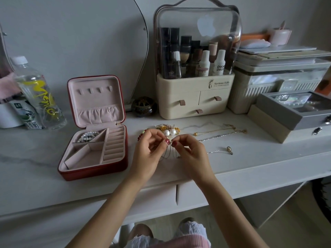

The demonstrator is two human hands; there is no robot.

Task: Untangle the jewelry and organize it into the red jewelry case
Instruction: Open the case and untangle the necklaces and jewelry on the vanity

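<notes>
Clearly the untangling step is in hand: at frame centre both hands meet over a tangle point(167, 130) of gold bits and two pearls lying on the table point(53, 176). The left hand point(149, 149) and the right hand point(190, 153) each pinch, thumb against forefinger, a thin silver chain point(170, 153) whose loops hang down between them; the pinch points sit almost touching, just below the pearls. Whether the chain is caught in the tangle I cannot tell. Left of the hands stands the red case point(93, 151), lid up, with a pearl strand point(87, 136) already in its upper left compartment and the other compartments and ring rolls bare. Right of the hands, three pieces lie stretched apart from one another on the table: a gold necklace point(222, 129), a silver chain with a twisted bar point(217, 136) below it, and a pendant chain point(227, 150) nearest the table edge; these look already freed but not yet stowed. Red beads point(140, 136) peek out behind the left hand. The next move, I judge, calls for small, slow pulls apart at the pinch points to work the knot loose without tightening it, then carrying the freed chain left into a bare compartment.
</notes>
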